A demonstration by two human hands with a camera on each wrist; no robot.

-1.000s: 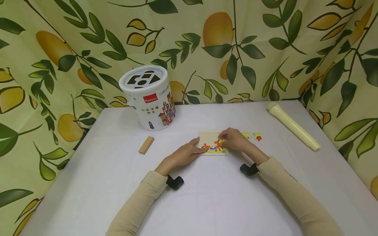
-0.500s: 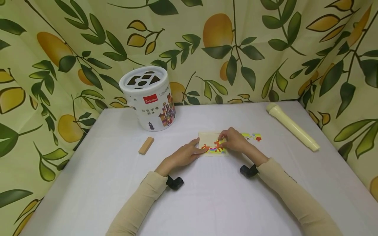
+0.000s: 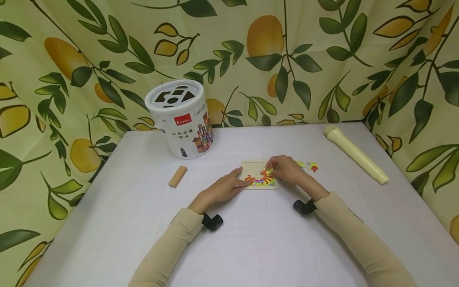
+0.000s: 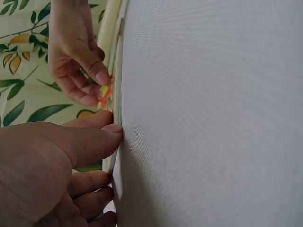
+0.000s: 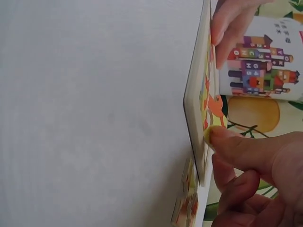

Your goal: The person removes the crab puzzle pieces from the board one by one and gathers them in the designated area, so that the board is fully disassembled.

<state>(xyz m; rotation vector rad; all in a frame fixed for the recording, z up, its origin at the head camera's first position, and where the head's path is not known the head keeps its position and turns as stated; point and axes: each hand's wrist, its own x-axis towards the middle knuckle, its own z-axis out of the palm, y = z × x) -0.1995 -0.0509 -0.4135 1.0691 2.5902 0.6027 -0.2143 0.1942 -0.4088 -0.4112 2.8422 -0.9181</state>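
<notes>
A small jigsaw puzzle board (image 3: 251,167) with a pale wooden frame lies mid-table, colourful pieces along its near side. My left hand (image 3: 224,187) holds the board's left end; in the left wrist view its thumb (image 4: 102,139) lies at the near edge. Over the board's right part, my right hand (image 3: 285,169) pinches a yellow and orange puzzle piece (image 5: 215,109) between thumb and fingers. That piece stands tilted up from the board in the right wrist view. Loose puzzle pieces (image 3: 313,166) lie right of the board, partly hidden behind the right hand.
A white block bucket (image 3: 183,127) with shaped holes in its lid stands at the back left. Nearer lies a small wooden block (image 3: 177,176). A cream microphone-shaped stick (image 3: 355,153) lies at the right. Patterned cloth (image 3: 229,59) hangs behind the table.
My right hand has shifted very slightly to the right, still pinching the puzzle piece. The left hand and the board have stayed in place.
</notes>
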